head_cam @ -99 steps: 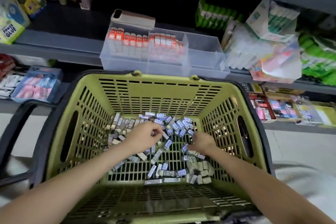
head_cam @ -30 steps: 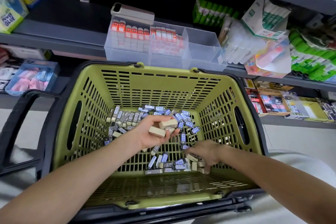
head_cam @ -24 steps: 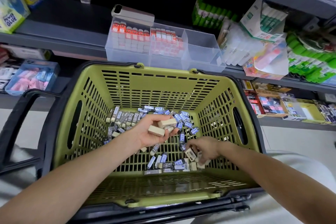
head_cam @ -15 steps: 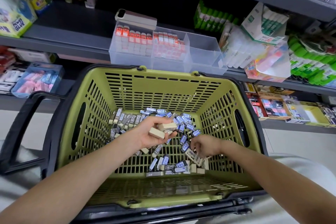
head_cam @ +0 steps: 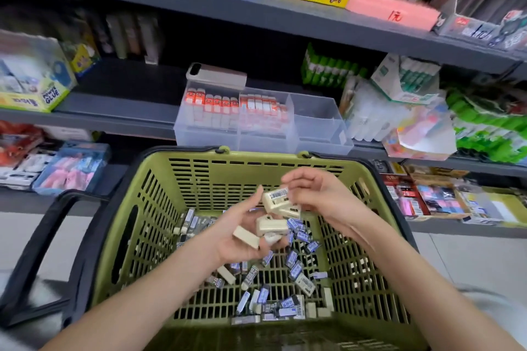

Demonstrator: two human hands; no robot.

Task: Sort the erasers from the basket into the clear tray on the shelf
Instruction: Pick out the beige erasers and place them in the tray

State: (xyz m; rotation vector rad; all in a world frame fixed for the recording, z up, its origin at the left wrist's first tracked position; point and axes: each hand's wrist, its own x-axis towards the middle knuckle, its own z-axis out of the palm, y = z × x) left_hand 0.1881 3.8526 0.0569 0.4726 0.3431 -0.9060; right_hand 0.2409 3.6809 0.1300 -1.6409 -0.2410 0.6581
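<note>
A green basket (head_cam: 159, 208) sits in front of me with several blue-sleeved and cream erasers (head_cam: 288, 285) scattered on its floor. My left hand (head_cam: 239, 234) is palm-up above them and cradles several cream erasers (head_cam: 271, 226) in its curled fingers. My right hand (head_cam: 322, 194) hovers just right of it and pinches a cream eraser with a barcode label (head_cam: 278, 198) against the pile. The clear tray (head_cam: 316, 134) stands on the shelf behind the basket; its two left compartments hold orange-topped erasers (head_cam: 228, 102) and its right compartment looks bare.
A phone-like grey box (head_cam: 216, 75) lies on the tray's back left corner. Glue boxes (head_cam: 37, 85) stand at left, green glue sticks (head_cam: 328, 68) and plastic packs (head_cam: 413, 122) at right. The basket's black handle (head_cam: 34, 251) juts out left. Lower shelves hold more stationery.
My right hand has lifted from the basket floor with an eraser and met my left hand, which rose too. The view tilted upward toward the shelves.
</note>
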